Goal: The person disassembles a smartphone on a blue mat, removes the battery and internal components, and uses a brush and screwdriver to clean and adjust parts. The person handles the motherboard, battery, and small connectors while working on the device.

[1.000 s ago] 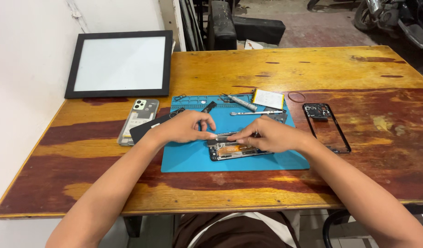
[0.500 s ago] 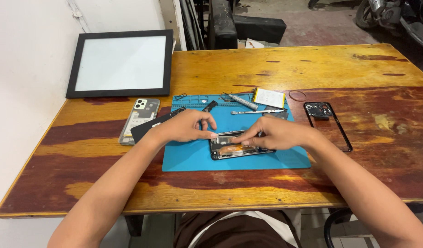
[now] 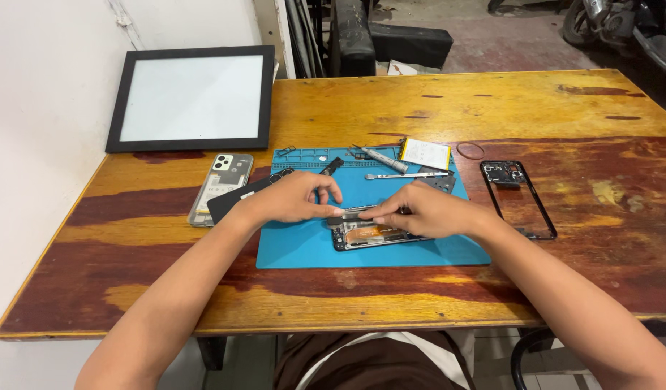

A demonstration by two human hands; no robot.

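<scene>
An opened phone (image 3: 369,235) with exposed copper and dark parts lies on a blue work mat (image 3: 304,245) at the table's middle. My left hand (image 3: 297,197) and my right hand (image 3: 419,211) meet just above the phone. Between their fingertips they pinch a thin dark strip (image 3: 351,215) that lies across the phone's upper edge. My right hand covers part of the phone's right side.
On the mat's far edge lie a screwdriver (image 3: 380,159), metal tweezers (image 3: 405,175) and a white-and-yellow battery (image 3: 425,153). A black phone frame (image 3: 519,198) lies to the right, a clear-cased phone (image 3: 221,186) to the left, a black-framed panel (image 3: 192,97) at the back left.
Both hands stay over the opened phone with only small finger movements. The view has shifted slightly.
</scene>
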